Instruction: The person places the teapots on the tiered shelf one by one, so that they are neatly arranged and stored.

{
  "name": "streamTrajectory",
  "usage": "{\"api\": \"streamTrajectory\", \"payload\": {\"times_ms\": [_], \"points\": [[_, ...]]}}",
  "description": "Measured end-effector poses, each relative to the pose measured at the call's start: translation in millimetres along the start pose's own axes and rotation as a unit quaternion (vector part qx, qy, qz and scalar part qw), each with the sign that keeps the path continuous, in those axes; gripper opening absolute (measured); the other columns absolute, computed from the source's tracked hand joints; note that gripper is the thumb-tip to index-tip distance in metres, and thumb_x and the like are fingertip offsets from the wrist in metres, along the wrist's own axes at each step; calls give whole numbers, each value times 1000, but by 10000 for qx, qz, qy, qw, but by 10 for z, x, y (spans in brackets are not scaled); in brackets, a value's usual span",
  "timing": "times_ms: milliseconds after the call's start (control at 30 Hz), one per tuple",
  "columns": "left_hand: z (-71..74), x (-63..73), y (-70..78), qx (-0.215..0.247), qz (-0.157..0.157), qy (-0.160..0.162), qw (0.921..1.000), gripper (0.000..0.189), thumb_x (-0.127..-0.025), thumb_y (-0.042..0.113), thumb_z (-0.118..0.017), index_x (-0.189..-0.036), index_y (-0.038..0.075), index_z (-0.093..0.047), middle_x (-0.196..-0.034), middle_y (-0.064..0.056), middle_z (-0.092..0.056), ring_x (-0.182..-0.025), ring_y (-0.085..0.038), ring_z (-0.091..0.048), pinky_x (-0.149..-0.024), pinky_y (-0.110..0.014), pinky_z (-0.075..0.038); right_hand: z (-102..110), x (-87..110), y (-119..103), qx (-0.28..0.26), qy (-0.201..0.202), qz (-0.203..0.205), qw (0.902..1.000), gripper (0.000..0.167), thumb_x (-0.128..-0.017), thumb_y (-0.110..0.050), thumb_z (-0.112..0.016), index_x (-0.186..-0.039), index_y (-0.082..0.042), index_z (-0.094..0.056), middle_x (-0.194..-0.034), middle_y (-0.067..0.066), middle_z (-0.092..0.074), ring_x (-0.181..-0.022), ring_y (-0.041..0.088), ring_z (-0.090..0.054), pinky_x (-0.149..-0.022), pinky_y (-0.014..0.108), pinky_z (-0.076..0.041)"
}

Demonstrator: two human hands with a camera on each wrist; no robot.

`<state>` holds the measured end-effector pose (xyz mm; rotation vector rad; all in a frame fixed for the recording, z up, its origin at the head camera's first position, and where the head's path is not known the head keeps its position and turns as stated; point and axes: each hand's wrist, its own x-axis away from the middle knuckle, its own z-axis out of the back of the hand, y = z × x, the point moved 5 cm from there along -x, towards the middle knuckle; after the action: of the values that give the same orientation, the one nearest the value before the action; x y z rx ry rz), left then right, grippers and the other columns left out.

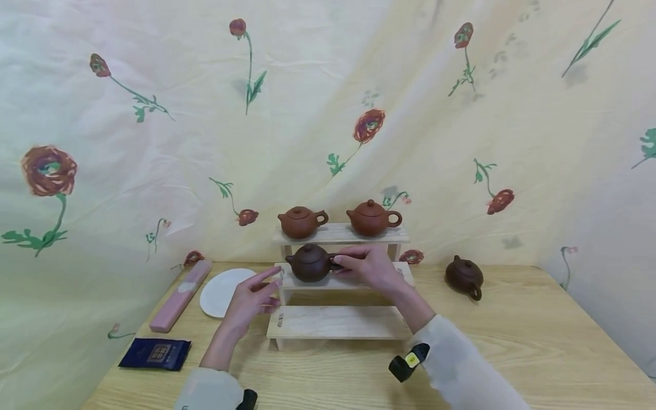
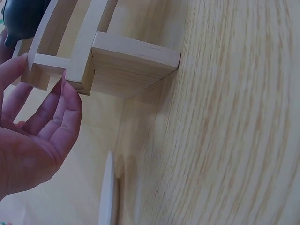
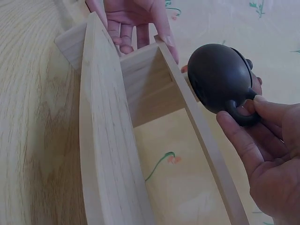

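A big cloth (image 1: 307,85) with red flowers fills the top of the frame. A light wood table (image 1: 328,376) lies at the bottom. In the middle sits a wooden rack (image 1: 338,324) with three steps. The right hand (image 1: 366,267), just right of the middle, pinches a dark teapot (image 1: 310,265) by its handle (image 3: 241,120). The left hand (image 1: 250,299), left of the middle, has its fingers apart, touching the rack's end. The dark teapot is at the middle step; I can't tell if it touches the wood.

Cloth-screened booth: flowered fabric (image 1: 307,80) hangs around a wooden table (image 1: 533,330)
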<state>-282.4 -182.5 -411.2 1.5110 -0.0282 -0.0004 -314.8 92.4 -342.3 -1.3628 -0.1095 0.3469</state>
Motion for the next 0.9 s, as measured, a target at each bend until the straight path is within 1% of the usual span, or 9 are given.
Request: {"api": "streamTrajectory", "payload": {"times_ms": [133,333,600,900], "points": [[1,-9,-6,32,43,28,10000,48,-102,25,-73,-148,16,-63,-109,-7,-67,-74,-16,-72,-70,-27,-61,-61,-40,17,2,10,-66,10000,21,-100,-6,-71,-118,5,-77,-112,21,-78,-86,15,-76,-79,32,-64],[-1,-19,-7,34,72,86,9999,47,-102,23,-72,-148,14,-64,-107,-7,-67,-74,-15,-72,-70,-27,-61,-123,-85,41,-20,-28,-19,10000,22,-100,-6,-72,-117,6,-77,-110,22,-78,-84,15,-76,-77,31,-64],[6,-22,-9,-39,65,168,9998,47,-102,22,-72,-148,15,-64,-109,-9,-68,-74,-15,-73,-70,-27,-60,-205,-146,68,-189,6,-100,9998,24,-101,-6,-71,-119,9,-76,-113,25,-76,-83,15,-77,-77,30,-64],[11,-12,1,-36,76,146,9999,48,-102,23,-72,-149,15,-62,-112,-10,-68,-74,-15,-73,-70,-27,-60,-233,-136,40,-203,-124,-71,9997,21,-100,-2,-70,-117,10,-76,-110,24,-77,-82,16,-77,-77,31,-64]]}}
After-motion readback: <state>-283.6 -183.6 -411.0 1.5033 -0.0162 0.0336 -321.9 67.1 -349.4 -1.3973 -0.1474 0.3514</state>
